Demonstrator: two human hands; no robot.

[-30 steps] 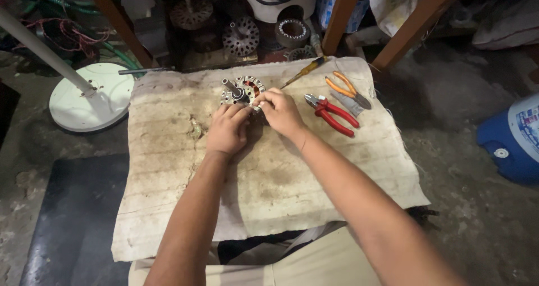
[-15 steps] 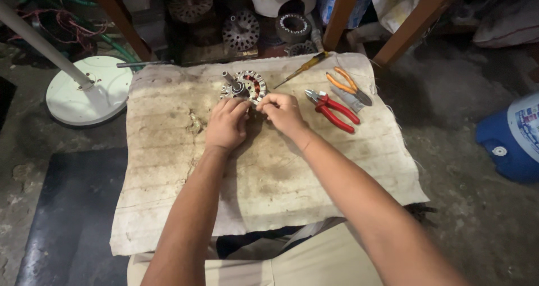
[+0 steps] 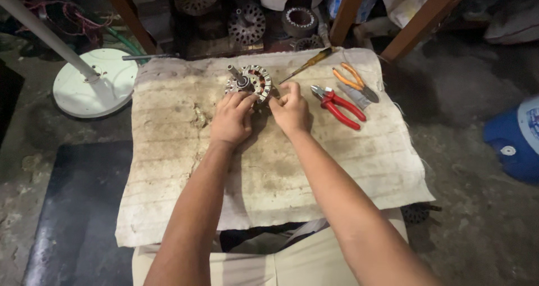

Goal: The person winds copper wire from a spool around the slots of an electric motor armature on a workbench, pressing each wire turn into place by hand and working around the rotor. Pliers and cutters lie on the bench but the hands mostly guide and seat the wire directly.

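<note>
Stained, off-white cloth covers the worktop, which stands on a grey concrete floor.

Motor stator: round, ringed with metal laminations and copper windings, located at the far middle of the cloth. Its short shaft, the long axis, tilts up and away toward the far left.

Left hand: fingers curled, fingertips pressed on the near-left edge of the stator. Right hand: fingers bunched, pinching at the near-right edge of the stator; what lies between the fingertips cannot be told.

Right of the hands, on the cloth: red-handled pliers, orange-handled pliers just beyond them, and a screwdriver lying diagonally, tip toward the stator.

Beyond the worktop: further motor cores on a dark shelf. Left, on the floor: white round fan base with its pole. Right edge: blue container, contents not visible.
</note>
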